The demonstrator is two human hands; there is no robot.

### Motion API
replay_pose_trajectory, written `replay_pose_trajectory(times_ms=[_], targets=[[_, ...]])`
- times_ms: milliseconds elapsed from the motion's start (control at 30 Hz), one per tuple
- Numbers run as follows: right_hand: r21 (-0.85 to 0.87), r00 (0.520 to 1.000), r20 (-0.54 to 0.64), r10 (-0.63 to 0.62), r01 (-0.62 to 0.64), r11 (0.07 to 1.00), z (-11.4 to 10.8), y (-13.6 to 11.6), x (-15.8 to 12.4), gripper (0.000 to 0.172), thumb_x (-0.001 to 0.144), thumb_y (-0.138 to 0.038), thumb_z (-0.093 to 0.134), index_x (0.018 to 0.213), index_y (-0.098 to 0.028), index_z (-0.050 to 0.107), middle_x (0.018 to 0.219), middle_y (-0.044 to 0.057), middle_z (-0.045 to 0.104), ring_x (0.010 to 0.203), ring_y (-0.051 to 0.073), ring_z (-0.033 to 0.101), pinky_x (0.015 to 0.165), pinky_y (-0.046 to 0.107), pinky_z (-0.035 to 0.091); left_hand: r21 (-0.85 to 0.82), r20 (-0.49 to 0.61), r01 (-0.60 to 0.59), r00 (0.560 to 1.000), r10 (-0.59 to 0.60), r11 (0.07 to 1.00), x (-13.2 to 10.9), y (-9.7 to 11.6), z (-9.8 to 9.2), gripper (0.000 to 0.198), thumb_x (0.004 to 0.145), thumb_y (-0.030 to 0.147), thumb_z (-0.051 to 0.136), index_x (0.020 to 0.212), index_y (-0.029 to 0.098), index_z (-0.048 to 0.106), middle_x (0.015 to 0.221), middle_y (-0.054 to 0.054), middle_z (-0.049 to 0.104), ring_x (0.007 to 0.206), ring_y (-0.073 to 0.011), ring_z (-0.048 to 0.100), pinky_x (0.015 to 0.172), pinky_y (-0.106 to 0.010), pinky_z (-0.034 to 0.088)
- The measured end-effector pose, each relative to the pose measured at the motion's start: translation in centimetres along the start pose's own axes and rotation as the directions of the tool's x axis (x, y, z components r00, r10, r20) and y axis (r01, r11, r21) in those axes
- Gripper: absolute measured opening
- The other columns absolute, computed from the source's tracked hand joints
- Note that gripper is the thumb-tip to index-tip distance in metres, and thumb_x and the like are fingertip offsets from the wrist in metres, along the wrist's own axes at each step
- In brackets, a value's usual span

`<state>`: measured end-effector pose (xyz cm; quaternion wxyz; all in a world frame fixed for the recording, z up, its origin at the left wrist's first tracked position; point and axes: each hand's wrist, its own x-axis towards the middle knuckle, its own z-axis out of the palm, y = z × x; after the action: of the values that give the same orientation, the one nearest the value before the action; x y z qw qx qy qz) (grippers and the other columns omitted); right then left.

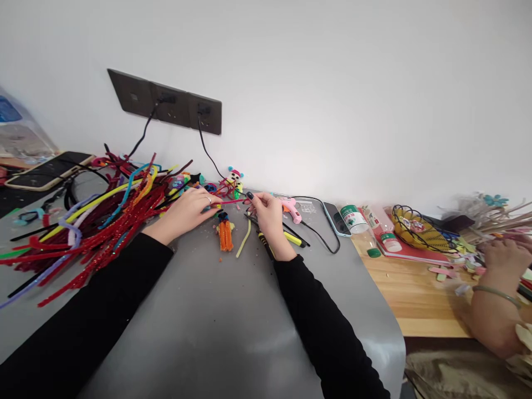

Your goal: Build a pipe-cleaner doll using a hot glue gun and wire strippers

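A thin red pipe cleaner (231, 201) is stretched between my two hands, above the grey mat. My left hand (187, 211) pinches its left end, and a ring shows on one finger. At the other end, the fingertips of my right hand (269, 219) are closed on it. Just below and between the hands lies an orange fuzzy figure (225, 235) with a dark blue top. A pale yellow stick (244, 238) rests beside it. Past my right hand is a pink glue gun (291, 208); yellow-and-black handled tools (266, 244) lie partly under that hand.
A big pile of pipe cleaners (103, 221) spreads at left, near a phone (50, 170). Small fuzzy figures (234, 177) stand by the wall. Another phone (336, 219), bottles (359, 227) and a yellow basket (419, 230) are at right, where another person's hand (505, 263) works.
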<state>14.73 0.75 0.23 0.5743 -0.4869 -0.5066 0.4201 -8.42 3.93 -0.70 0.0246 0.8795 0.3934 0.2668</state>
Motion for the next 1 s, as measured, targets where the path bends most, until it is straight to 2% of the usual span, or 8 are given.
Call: replay_pose_trajectory(times_ms=[167,433,500,667,733,800,900,1000], targets=[[0.001,0.991,-0.133,-0.025,0.025,1.000,-2.4,-0.7,1.0,0.033,0.082,-0.049,0.077,0.080,-0.019,0.065,0.073,0.001,0.074,0.056,0.009,0.059,0.055,0.022,0.048,0.016,-0.006,0.090,0.996,-0.090,0.996,-0.2,-1.0,-0.3,0.035,0.093,0.041,0.049,0.104,0.025,0.079,0.115,-0.012,0.081,0.112,-0.0333,0.069,0.103,-0.049,0.046],[0.265,0.938,-0.347,-0.004,0.102,0.959,-5.4,-1.5,2.1,0.036,0.078,-0.050,0.082,0.081,-0.018,0.065,0.071,-0.002,0.069,0.050,0.006,0.053,0.049,0.020,0.045,0.164,-0.088,0.286,0.958,-0.274,0.944,-0.8,-2.0,-2.1,0.034,0.092,0.035,0.046,0.099,0.024,0.077,0.109,-0.013,0.081,0.114,-0.0339,0.065,0.103,-0.050,0.039],[0.311,0.924,-0.382,0.007,0.121,0.943,-6.1,-1.8,2.1,0.034,0.079,-0.048,0.082,0.082,-0.019,0.065,0.071,-0.002,0.068,0.050,0.006,0.052,0.048,0.020,0.046,0.222,-0.145,0.366,0.929,-0.341,0.904,-1.0,-2.1,-2.6,0.037,0.094,0.033,0.042,0.099,0.020,0.076,0.109,-0.015,0.080,0.114,-0.0345,0.063,0.103,-0.050,0.037],[0.387,0.898,-0.438,0.047,0.141,0.911,-7.8,-2.3,2.3,0.028,0.080,-0.041,0.082,0.080,-0.020,0.064,0.076,-0.001,0.069,0.054,0.005,0.053,0.051,0.019,0.048,0.262,-0.300,0.575,0.812,-0.501,0.775,-1.4,-1.9,-3.5,0.045,0.098,0.031,0.034,0.104,0.015,0.075,0.116,-0.018,0.077,0.110,-0.0352,0.061,0.101,-0.051,0.034],[0.411,0.898,-0.438,0.041,0.159,0.898,-8.2,-2.3,2.4,0.027,0.080,-0.038,0.082,0.077,-0.020,0.062,0.075,-0.002,0.067,0.055,0.005,0.053,0.054,0.019,0.049,0.238,-0.348,0.584,0.797,-0.494,0.776,-1.3,-1.5,-3.5,0.045,0.098,0.031,0.034,0.110,0.015,0.075,0.118,-0.018,0.076,0.112,-0.0362,0.060,0.101,-0.051,0.035],[0.424,0.913,-0.408,0.028,0.162,0.891,-8.2,-2.2,2.4,0.026,0.081,-0.037,0.080,0.076,-0.021,0.060,0.075,-0.002,0.067,0.056,0.006,0.053,0.057,0.020,0.050,0.200,-0.389,0.552,0.803,-0.451,0.810,-1.0,-0.7,-3.3,0.044,0.099,0.030,0.036,0.115,0.015,0.074,0.120,-0.018,0.075,0.116,-0.0374,0.059,0.099,-0.050,0.037],[0.444,0.931,-0.364,0.041,0.135,0.886,-7.7,-2.2,2.3,0.022,0.084,-0.035,0.078,0.078,-0.020,0.062,0.077,-0.001,0.067,0.057,0.007,0.054,0.056,0.021,0.050,0.153,-0.417,0.458,0.833,-0.362,0.876,-0.6,0.5,-2.6,0.041,0.099,0.028,0.040,0.119,0.015,0.073,0.122,-0.018,0.074,0.118,-0.0370,0.060,0.101,-0.049,0.040],[0.471,0.923,-0.378,0.069,0.127,0.873,-7.1,-2.2,2.1,0.019,0.085,-0.033,0.076,0.081,-0.020,0.064,0.076,0.000,0.068,0.057,0.008,0.053,0.052,0.021,0.049,0.100,-0.430,0.362,0.856,-0.288,0.927,-0.3,1.6,-1.9,0.036,0.098,0.024,0.044,0.118,0.018,0.074,0.124,-0.016,0.073,0.119,-0.0354,0.060,0.103,-0.049,0.042]])
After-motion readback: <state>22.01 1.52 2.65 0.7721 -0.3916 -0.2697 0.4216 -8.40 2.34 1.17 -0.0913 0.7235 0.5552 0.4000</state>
